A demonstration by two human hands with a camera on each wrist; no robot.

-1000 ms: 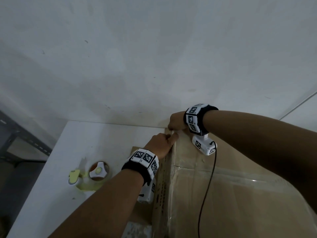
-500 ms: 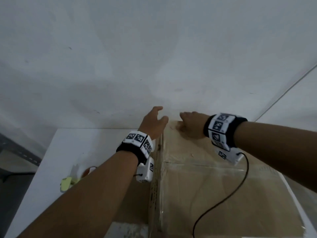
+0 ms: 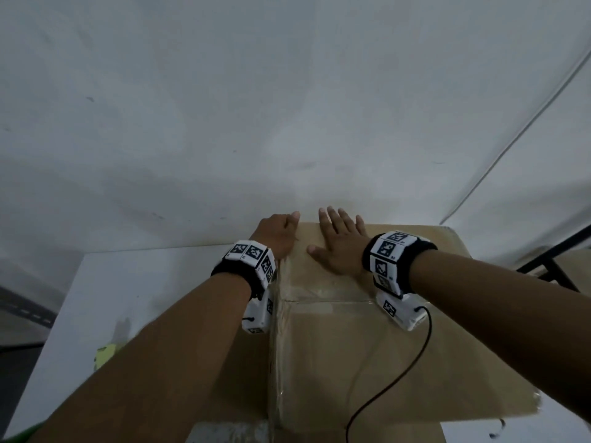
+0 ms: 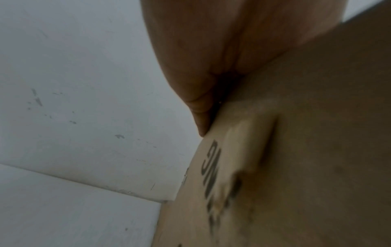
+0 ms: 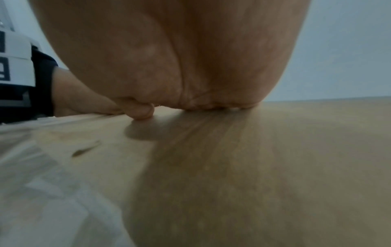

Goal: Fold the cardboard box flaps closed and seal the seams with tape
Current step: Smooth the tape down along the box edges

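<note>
A brown cardboard box fills the lower right of the head view, its flaps folded shut and clear tape across the top seam and down the left edge. My right hand lies flat on the far part of the top, fingers straight and spread; in the right wrist view the palm presses the cardboard. My left hand presses against the box's far left upper corner, fingers over the side. The left wrist view shows the palm against the printed side wall.
The box stands on a white table against a white wall. A yellow-green bit of the tape dispenser peeks out left of my left forearm. A black frame stands at the right. A black cable trails over the box top.
My hands stopped pinching at the far left corner. The right hand opened and moved right to lie flat on the top; the left hand settled against the corner. The camera tilted up.
</note>
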